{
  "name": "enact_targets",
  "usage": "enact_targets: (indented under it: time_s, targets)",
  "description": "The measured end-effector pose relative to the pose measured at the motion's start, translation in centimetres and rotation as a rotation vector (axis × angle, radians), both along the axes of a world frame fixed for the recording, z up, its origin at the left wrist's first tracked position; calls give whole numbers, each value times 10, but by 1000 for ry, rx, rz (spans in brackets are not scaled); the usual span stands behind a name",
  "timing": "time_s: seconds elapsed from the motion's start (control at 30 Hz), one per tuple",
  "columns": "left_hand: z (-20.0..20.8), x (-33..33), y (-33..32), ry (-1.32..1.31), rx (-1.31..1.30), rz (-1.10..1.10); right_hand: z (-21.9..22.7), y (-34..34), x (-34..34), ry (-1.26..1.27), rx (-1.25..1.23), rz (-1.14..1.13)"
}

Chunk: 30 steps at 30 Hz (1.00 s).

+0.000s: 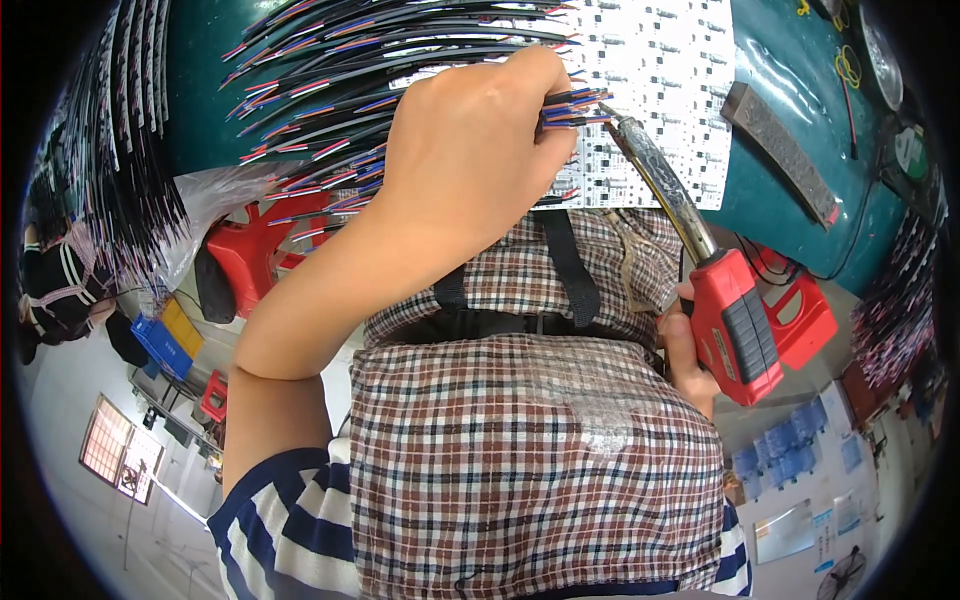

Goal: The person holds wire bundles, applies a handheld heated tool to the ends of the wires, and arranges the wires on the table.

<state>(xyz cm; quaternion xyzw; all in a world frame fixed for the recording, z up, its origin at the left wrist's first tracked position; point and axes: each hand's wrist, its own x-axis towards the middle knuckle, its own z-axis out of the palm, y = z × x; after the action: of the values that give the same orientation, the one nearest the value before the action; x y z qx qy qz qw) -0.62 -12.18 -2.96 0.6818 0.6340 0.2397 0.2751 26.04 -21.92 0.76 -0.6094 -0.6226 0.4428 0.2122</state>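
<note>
My left hand is closed in a pinch round a small bunch of cables, whose stripped ends point right. They sit over a white panel of small circuit boards. In my right hand is a red and black soldering gun, its fingers wrapped round the handle and partly hidden by it. The gun's long metal barrel slants up and left, and its tip is at the bare wire ends; whether they touch I cannot tell. Several black cables lie in rows along the panel's left side.
A grey metal bar lies on the green table right of the panel. More cable bundles hang at the far left and far right. Red stools stand below the table. A checked apron covers my lap.
</note>
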Motion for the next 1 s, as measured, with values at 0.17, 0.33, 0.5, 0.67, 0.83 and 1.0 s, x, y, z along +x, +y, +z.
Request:
enact_targets:
  time_s: [0.17, 0.33, 0.5, 0.67, 0.83, 1.0]
  targets:
    - [-4, 1, -1, 8, 40, 32, -2, 3, -4, -6, -54, -112]
    - [-2, 1, -2, 20, 41, 34, -4, 7, -2, -36, -62, -30]
    - [-3, 2, -2, 8, 50, 41, -3, 7, -6, -12, -47, -77]
    - [-4, 2, -2, 19, 70, 32, -2, 10, -5, -18, -66, -50]
    - [-2, 2, -1, 53, 74, 20, -4, 3, 1, -92, 5, 2]
    - [-3, 1, 2, 63, 82, 22, 0, 1, 1, -80, -54, -63]
